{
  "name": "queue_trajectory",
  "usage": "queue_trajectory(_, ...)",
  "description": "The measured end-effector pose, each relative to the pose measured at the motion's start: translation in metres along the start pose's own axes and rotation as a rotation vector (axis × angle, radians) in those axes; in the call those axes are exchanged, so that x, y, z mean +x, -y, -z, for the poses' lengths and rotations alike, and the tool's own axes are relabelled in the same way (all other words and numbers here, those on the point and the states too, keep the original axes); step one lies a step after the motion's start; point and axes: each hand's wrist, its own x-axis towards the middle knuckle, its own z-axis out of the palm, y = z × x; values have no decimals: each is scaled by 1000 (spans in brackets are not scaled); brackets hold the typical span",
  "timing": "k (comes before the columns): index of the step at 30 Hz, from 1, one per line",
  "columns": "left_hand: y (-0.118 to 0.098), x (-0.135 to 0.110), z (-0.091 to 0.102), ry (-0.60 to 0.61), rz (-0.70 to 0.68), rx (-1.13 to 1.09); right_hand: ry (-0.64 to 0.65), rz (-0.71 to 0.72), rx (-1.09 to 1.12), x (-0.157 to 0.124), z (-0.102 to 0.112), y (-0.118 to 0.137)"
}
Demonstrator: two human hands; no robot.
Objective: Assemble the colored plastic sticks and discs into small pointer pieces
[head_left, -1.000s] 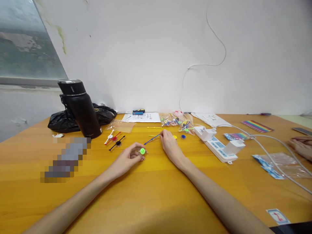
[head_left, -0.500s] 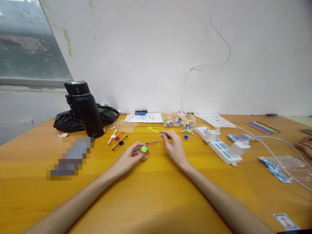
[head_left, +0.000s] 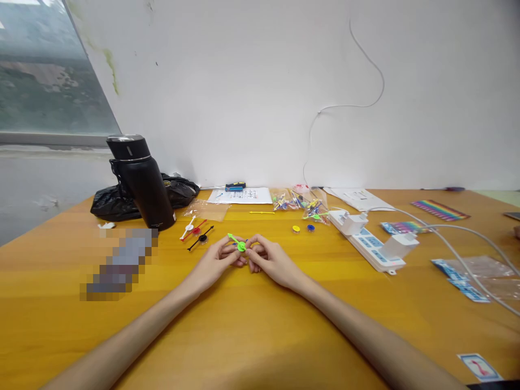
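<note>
My left hand (head_left: 215,262) is closed on a small green disc (head_left: 241,247), pinching it at the fingertips. Across the disc lies a green plastic arrow (head_left: 232,237), its tip pointing up and left. My right hand (head_left: 274,261) has its thumb and fingers closed at the arrow's other end, right beside the disc; whether the two parts are joined I cannot tell. Left of my hands lie a white arrow spinner (head_left: 188,228), a red one (head_left: 196,231) and a black one (head_left: 203,238). A blue arrow behind my fingers is mostly hidden.
Beyond my hands lie a yellow arrow (head_left: 261,212), a yellow disc (head_left: 296,229), a blue disc (head_left: 311,228) and bags of parts (head_left: 314,209). A black bottle (head_left: 142,184) stands left. At right is a power strip (head_left: 371,249) with chargers and cables.
My right hand has moved left and down, bringing the green arrow onto the green disc in my left hand. The yellow disc, hidden before behind my right hand, now shows.
</note>
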Motion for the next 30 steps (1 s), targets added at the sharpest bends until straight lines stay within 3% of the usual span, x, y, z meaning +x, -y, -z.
queue_trajectory(12,-3,-7,-4,23,-87,104,-65,-64,-78,0,-5,0)
queue_trajectory(30,-12,-9,-4,-29,-112,234,10,-45,-43,-2,-5,3)
